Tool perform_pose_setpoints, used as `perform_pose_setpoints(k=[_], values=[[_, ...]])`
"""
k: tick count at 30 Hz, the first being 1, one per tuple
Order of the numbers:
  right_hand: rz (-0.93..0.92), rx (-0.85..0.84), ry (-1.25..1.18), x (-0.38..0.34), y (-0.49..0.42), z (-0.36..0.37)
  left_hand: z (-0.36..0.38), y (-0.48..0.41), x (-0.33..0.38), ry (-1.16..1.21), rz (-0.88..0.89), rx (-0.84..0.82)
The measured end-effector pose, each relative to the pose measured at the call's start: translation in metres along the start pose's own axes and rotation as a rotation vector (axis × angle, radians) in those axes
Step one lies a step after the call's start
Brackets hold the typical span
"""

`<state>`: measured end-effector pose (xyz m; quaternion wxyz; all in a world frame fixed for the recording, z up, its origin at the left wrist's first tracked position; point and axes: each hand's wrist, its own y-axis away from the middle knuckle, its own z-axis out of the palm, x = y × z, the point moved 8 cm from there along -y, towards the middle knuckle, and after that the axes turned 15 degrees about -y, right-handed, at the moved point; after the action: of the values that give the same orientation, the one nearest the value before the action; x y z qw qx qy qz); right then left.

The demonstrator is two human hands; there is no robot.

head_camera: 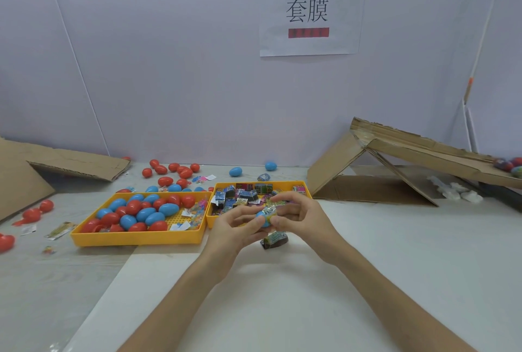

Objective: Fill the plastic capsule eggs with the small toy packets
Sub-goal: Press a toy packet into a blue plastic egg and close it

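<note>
While both hands meet low over the white table, just in front of the packet tray, a blue capsule egg sits between them with a shiny toy packet at its top; the left hand cradles the egg from below and from the side, fingers curled round it; the right hand pinches the packet against the egg with thumb and fingertips. Whether the egg is one open half or a whole shell cannot be told, since the fingers cover most of it. The step in hand appears to be pressing the packet into the shell; to do it well, the packet probably needs folding small, so that no foil corner lies across the rim; a trapped edge would likely stop the halves from snapping together; the left hand should steady the shell, mouth upward, while the right thumb tucks the packet down. A spare packet lies on the table just below the hands, near enough to serve the next egg. The egg tray, just beside the packet tray, holds heaped red and blue eggs; loose red eggs and a few blue ones lie behind both trays; a cardboard ramp stands at the right.
</note>
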<state>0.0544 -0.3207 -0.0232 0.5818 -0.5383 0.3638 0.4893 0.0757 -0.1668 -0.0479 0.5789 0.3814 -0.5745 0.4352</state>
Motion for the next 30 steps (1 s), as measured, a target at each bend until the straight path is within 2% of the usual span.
perform_pose_setpoints(k=[9, 13, 16, 20, 30], values=[[-0.163, 0.122, 0.009, -0.011, 0.001, 0.004, -0.001, -0.002, -0.004, 0.116, -0.087, -0.011], [-0.451, 0.209, 0.405, -0.028, 0.012, 0.007, -0.001, -0.003, -0.01, 0.325, -0.143, -0.033], [-0.595, 0.203, 0.54, -0.035, 0.02, 0.017, 0.002, -0.001, -0.011, 0.395, -0.163, -0.071], [-0.626, 0.116, 0.561, -0.031, 0.022, 0.03, 0.007, 0.002, -0.011, 0.425, -0.179, -0.131], [-0.679, 0.161, 0.599, -0.037, 0.025, 0.028, 0.015, 0.005, -0.008, 0.43, -0.213, -0.192]])
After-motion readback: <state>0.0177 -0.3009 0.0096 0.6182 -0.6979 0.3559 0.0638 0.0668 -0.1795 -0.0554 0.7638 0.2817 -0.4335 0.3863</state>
